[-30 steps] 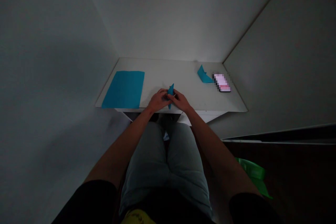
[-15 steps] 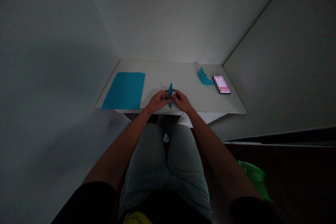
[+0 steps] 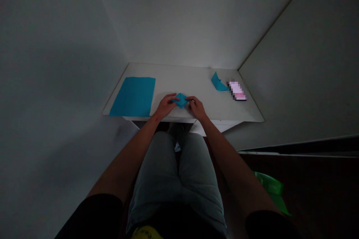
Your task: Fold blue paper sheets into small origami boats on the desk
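A small folded blue paper (image 3: 181, 101), diamond-shaped from above, is held between my two hands near the front edge of the white table. My left hand (image 3: 167, 105) grips its left corner, thumb and fingers closed on it. On the other side, my right hand (image 3: 196, 107) pinches the right corner, with the fingertips partly curled out of sight. To the left lies a flat blue sheet of paper (image 3: 134, 97). Farther back on the right stands a folded blue paper boat (image 3: 218, 82).
A phone (image 3: 237, 90) with a lit, blurred-out screen lies right of the paper boat. Walls close in the white table (image 3: 179, 73) at the back and both sides. A green plastic object (image 3: 270, 185) is low on the right, near the floor.
The folded paper has turned from upright and edge-on to a spread diamond facing up. My hands have moved slightly apart, to its left and right corners.
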`<state>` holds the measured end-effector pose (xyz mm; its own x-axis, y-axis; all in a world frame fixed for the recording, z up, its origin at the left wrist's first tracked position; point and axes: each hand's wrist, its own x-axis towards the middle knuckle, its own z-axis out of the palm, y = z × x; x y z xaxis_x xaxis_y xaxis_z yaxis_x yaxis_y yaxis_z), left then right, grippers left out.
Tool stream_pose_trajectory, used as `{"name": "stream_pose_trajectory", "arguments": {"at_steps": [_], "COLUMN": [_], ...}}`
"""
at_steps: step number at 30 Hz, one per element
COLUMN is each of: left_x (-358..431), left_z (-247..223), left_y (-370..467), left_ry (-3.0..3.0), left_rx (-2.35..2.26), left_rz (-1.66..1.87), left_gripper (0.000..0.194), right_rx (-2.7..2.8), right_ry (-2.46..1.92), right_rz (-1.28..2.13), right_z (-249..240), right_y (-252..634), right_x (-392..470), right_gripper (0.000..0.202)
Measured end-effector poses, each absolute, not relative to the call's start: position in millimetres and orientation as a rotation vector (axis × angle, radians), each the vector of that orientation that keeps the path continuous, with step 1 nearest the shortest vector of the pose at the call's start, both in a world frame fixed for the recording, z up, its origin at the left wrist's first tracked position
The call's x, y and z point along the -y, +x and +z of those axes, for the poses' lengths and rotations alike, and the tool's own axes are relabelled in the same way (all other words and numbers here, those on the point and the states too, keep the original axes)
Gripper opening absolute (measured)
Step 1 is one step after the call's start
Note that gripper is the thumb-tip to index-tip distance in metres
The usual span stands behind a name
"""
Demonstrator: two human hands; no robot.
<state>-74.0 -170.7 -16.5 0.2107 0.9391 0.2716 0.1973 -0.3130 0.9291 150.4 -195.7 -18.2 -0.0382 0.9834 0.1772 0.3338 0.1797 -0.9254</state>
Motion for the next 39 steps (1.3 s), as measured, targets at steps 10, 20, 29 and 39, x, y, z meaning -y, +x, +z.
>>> {"name": "stream_pose_trajectory", "arguments": {"at_steps": [10, 20, 29, 39], "left_x": [169.7, 172.3, 171.2, 164.7], "left_z": [-21.1, -10.0, -9.8, -19.8], "left_y": [-72.6, -67.9, -68.8, -67.3], "left_ry": [1.573, 1.616, 1.419, 1.079], "left_rx": [-1.057, -1.137, -1.214, -1.127], "left_rz": [1.109, 1.095, 1.305, 1.417], "left_gripper": [0.049, 0.029, 0.029, 0.035], "right_rx": [1.573, 1.524, 1.306, 1.14], "right_ry": [-1.237, -1.243, -1.272, -1.182], "right_rz": [0.879, 0.853, 0.847, 0.876], "right_z": [-31.5, -17.0, -14.7, -18.6], "right_y": [152.9, 150.4, 152.3, 153.5], "right_x": [185.0, 190.9, 190.5, 187.1], "right_gripper": [0.055, 0.052, 0.054, 0.057]}}
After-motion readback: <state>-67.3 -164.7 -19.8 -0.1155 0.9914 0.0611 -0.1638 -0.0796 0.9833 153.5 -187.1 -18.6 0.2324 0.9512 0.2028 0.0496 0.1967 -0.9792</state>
